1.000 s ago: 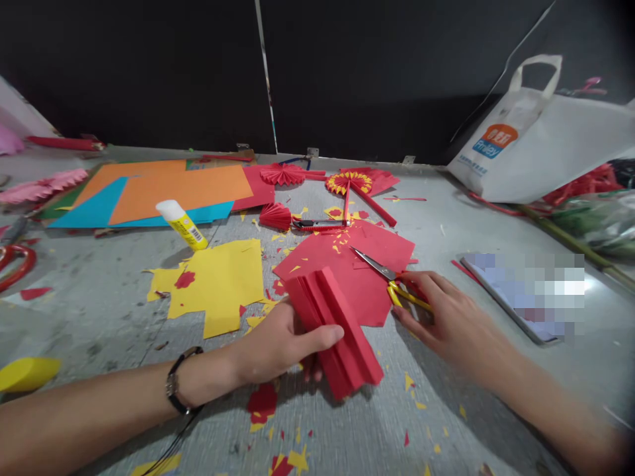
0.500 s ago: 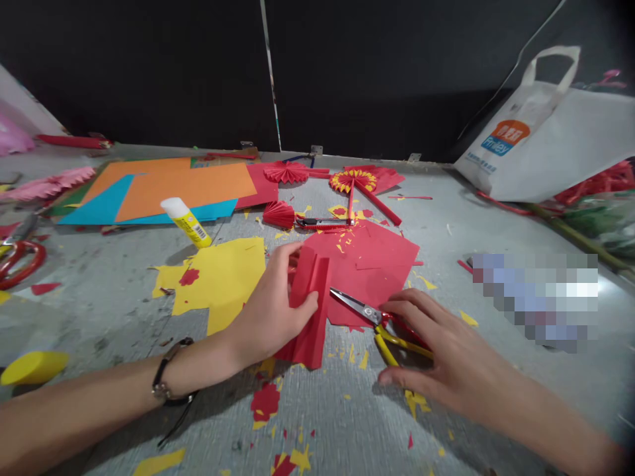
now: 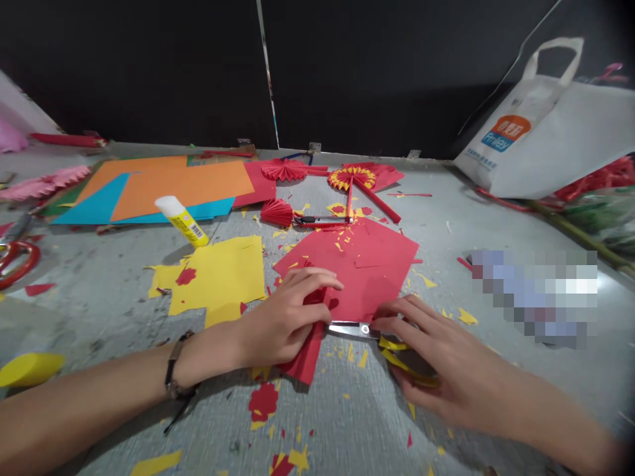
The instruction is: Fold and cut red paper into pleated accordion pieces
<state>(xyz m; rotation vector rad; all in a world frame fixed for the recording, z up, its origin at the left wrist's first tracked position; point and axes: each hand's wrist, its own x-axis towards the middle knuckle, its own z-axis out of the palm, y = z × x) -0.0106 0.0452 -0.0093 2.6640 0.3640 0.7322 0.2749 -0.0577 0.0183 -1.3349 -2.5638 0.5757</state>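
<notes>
Both hands have shifted: by the red sheet (image 3: 372, 277), left hand (image 3: 282, 314) now covers the folded paper (image 3: 305, 367), fingers bent round it; right hand (image 3: 452, 354) has turned the scissors (image 3: 350, 328) crosswise, fingers half-curled on the handles. Paper should be light, springy, easily crushed: hold across its folds. Blade tips sit at its right edge, contact unclear; room lies nearside, among scraps (image 3: 262, 400).

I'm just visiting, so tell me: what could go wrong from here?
The bare left hand has fingertips close to the blade tips of the yellow-handled metal scissors in the right hand, so a nick seems possible. The folded red paper strip might slip and be cut crookedly. The flat red paper sheet lies just beyond the blades and could get snipped.
</notes>
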